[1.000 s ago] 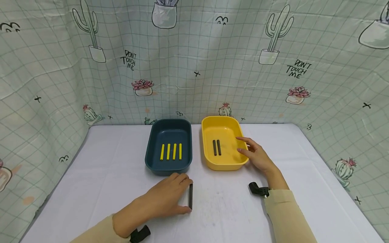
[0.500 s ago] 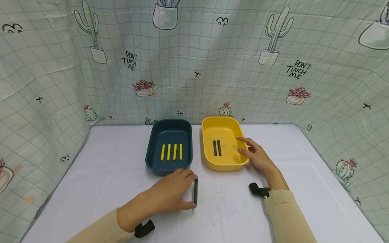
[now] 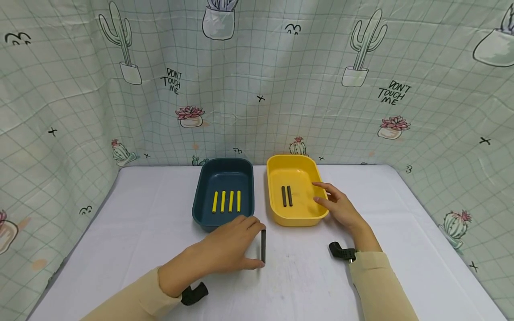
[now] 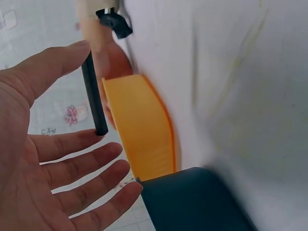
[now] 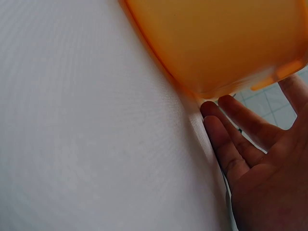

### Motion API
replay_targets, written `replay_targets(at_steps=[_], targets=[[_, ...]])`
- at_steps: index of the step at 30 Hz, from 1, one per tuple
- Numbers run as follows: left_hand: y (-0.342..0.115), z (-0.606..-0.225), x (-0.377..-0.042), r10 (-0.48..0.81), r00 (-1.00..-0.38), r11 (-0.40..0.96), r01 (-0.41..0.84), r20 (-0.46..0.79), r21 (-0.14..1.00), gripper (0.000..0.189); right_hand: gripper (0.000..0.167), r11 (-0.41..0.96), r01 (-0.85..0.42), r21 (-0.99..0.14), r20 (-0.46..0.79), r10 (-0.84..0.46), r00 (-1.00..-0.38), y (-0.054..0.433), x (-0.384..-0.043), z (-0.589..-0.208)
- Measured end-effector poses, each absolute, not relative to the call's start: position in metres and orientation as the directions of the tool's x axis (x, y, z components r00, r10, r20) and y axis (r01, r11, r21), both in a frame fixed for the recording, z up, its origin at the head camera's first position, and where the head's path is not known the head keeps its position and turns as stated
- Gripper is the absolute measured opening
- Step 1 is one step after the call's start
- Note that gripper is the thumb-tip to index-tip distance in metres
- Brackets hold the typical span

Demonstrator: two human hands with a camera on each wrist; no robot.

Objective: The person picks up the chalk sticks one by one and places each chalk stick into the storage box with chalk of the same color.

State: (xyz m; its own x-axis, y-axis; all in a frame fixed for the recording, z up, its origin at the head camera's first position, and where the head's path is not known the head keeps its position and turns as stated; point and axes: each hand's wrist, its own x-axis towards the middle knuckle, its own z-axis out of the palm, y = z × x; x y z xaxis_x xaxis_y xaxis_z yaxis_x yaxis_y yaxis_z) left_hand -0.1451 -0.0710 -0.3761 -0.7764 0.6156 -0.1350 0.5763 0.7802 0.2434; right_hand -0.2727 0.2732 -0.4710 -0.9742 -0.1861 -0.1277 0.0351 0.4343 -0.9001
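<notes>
My left hand (image 3: 225,247) holds a short black stick (image 3: 263,246) by its two ends, between thumb and index fingertip. In the left wrist view the other fingers are spread apart beside the stick (image 4: 94,94). This hand is in front of the dark blue tray (image 3: 225,177), overlapping its near edge in the head view. My right hand (image 3: 341,208) grips the right side of the yellow tray (image 3: 299,221), with thumb and index finger over the rim. Its other fingers (image 5: 224,139) lie along the outside, low by the tray's wall.
Two black sticks (image 3: 283,196) lie side by side in the yellow tray. Several yellow sticks (image 3: 222,201) stand in a row in the blue tray to its left. Both trays rest on a white-covered table (image 3: 152,214), with a patterned curtain (image 3: 249,120) behind and at the sides.
My left hand has moved right and forward, away from me, carrying the black stick between its fingers. The right hand stays at the yellow tray's rim.
</notes>
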Motion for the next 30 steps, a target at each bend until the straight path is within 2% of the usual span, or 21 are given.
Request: replay_targets(at_steps=[30], targets=[[-0.052, -0.355, -0.187, 0.593, -0.8, 0.785, 0.55, -0.091, 0.285, 0.084, 0.057, 0.445, 0.005, -0.896, -0.1, -0.192, -0.976, 0.274, -0.272, -0.47]])
